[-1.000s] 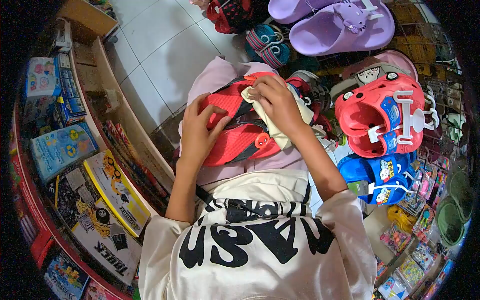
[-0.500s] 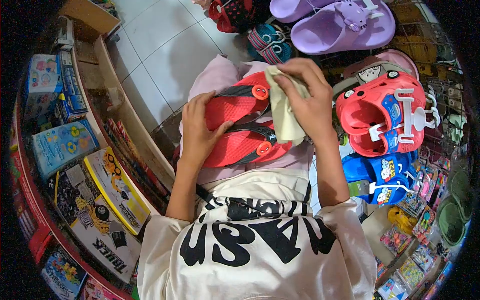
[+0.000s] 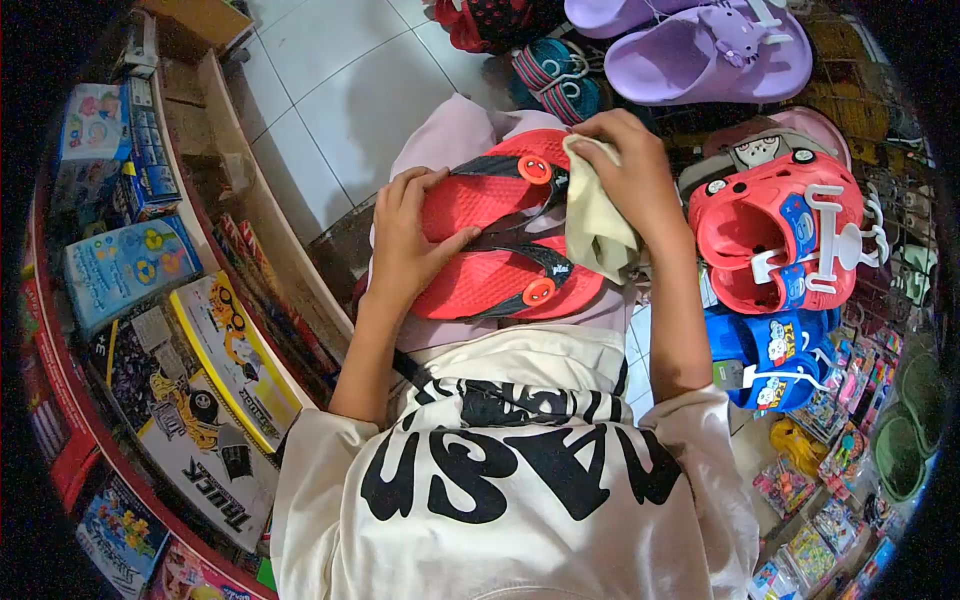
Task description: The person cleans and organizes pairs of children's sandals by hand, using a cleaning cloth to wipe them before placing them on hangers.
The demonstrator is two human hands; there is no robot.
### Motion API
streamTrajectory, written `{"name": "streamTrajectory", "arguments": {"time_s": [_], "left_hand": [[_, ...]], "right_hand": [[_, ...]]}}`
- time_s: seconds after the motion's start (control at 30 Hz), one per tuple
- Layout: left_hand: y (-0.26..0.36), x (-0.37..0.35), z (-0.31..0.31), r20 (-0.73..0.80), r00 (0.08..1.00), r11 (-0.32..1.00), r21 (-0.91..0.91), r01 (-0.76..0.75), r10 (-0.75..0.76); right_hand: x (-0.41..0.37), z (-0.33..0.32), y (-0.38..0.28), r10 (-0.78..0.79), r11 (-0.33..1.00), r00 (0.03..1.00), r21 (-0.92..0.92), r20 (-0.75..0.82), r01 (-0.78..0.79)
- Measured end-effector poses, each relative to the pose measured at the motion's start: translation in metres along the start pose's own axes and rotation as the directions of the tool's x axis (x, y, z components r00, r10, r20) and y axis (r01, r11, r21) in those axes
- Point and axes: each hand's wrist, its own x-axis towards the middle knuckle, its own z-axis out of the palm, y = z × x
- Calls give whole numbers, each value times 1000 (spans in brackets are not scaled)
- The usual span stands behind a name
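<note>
A pair of red flip-flops with black straps lies across the lap: the upper flip-flop (image 3: 480, 205) and the lower flip-flop (image 3: 455, 285), each with a round red face badge on its strap. My left hand (image 3: 412, 230) grips the upper one at its heel end, the thumb pointing between the two soles. At the toe end, my right hand (image 3: 635, 180) pinches a pale yellow cloth (image 3: 597, 225). The cloth hangs over the toe parts of both flip-flops and partly hides them.
On the right hang red clogs (image 3: 740, 235), blue sandals (image 3: 775, 345) and small packaged goods. Purple clogs (image 3: 665, 70) and striped sandals (image 3: 555, 80) are beyond the knees. To the left, a shelf holds a truck toy box (image 3: 200, 430) and a light-blue package (image 3: 130, 270).
The cloth in my right hand has slid slightly off the upper strap badge towards the toe, and its folds changed. My left hand keeps its hold. The whole view has shifted a little.
</note>
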Motion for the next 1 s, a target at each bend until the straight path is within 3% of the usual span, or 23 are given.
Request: {"name": "streamTrajectory", "arguments": {"time_s": [0.17,0.27,0.3,0.37,0.5,0.57,0.67,0.77,0.87,1.0], "left_hand": [[3,3,-2,-20,998,992,-113,62,-65],[11,10,-16,-2,996,993,-68,-93,93],[14,15,-22,98,980,983,-86,-163,171],[22,29,-33,286,902,946,-140,-293,322],[47,58,-35,478,712,847,-158,-507,515],[50,70,-21,567,611,783,-103,-613,552],[54,85,-2,645,474,629,-12,-777,599],[52,103,17,839,371,528,121,-841,398],[58,109,23,873,296,701,-70,-710,387],[69,96,28,780,226,601,-227,-766,583]], "right_hand": [[-47,-19,-33,65,983,986,182,-151,-37],[-78,-34,-40,129,962,981,258,-145,-88],[-89,-42,-42,154,952,979,286,-135,-110],[-110,-61,-46,199,929,973,340,-116,-149],[-146,-101,-53,319,885,945,381,-76,-268],[-153,-105,-55,376,847,920,442,-106,-295],[-156,-97,-46,323,877,935,418,-147,-237],[-158,-90,-47,328,856,940,451,-97,-252],[-160,-86,-37,331,857,937,452,-115,-248],[-159,-83,-30,338,827,936,506,-98,-246]]}}
